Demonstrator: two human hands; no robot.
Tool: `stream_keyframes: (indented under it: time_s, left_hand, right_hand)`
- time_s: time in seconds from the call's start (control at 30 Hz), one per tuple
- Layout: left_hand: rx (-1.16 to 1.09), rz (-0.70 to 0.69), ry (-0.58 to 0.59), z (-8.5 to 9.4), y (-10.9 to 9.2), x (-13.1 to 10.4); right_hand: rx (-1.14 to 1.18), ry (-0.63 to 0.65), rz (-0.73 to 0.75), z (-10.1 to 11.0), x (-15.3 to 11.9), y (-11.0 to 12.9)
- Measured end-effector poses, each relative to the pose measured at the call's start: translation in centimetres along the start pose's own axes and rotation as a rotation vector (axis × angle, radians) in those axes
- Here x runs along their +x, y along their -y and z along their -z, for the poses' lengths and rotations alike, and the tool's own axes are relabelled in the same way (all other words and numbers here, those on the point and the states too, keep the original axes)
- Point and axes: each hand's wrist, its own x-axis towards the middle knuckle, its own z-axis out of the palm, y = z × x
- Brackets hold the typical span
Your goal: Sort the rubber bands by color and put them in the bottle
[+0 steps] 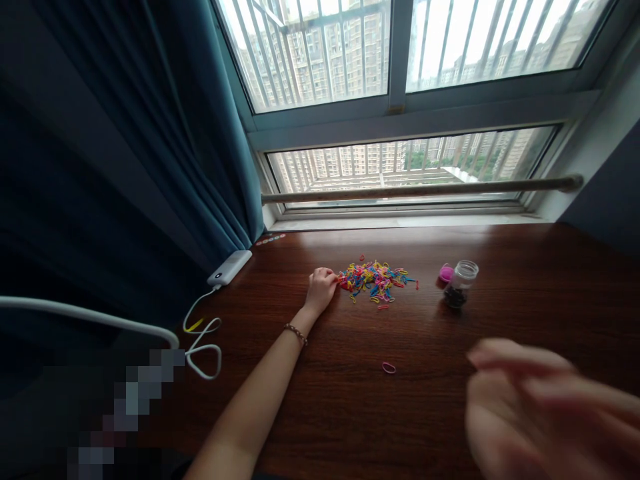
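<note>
A heap of small coloured rubber bands [375, 279] lies on the brown wooden table. My left hand [321, 288], with a beaded bracelet [296, 333] at its wrist, is at the heap's left edge. Its fingertips are pinched together among the red bands, and what is between them is too small to make out. Closer to me, a single pink rubber band [389, 368] lies by itself. My right hand [545, 407] is raised near the camera at the lower right, smeared by motion, so its grip cannot be read.
Right of the heap stands an uncapped clear jar [461, 283] with dark contents, beside a pink lid [446, 273]. A white power bank [230, 267] with a looping white cable [219, 357] lies at the left, near the blue curtain [200, 133]. Behind the table is a window.
</note>
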Motion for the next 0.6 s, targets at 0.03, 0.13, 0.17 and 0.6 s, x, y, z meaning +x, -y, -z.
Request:
stream_keyframes:
  time_s: [0.03, 0.13, 0.17, 0.6]
  left_hand:
    - [0.005, -0.005, 0.004, 0.0, 0.0, 0.0]
    - [0.016, -0.025, -0.003, 0.2, -0.2, 0.0]
    - [0.015, -0.027, -0.011, 0.3, -0.3, -0.1]
    - [-0.319, 0.128, -0.157, -0.2, 0.0, -0.6]
  right_hand:
    - [-0.003, -0.007, -0.004, -0.1, 0.2, -0.2]
    - [-0.005, -0.033, -0.011, -0.6, 0.8, -1.0]
    - [-0.005, -0.041, -0.013, -0.9, 1.1, -1.4]
    - [-0.223, 0.216, 0.321, -1.3, 1.5, -2.9]
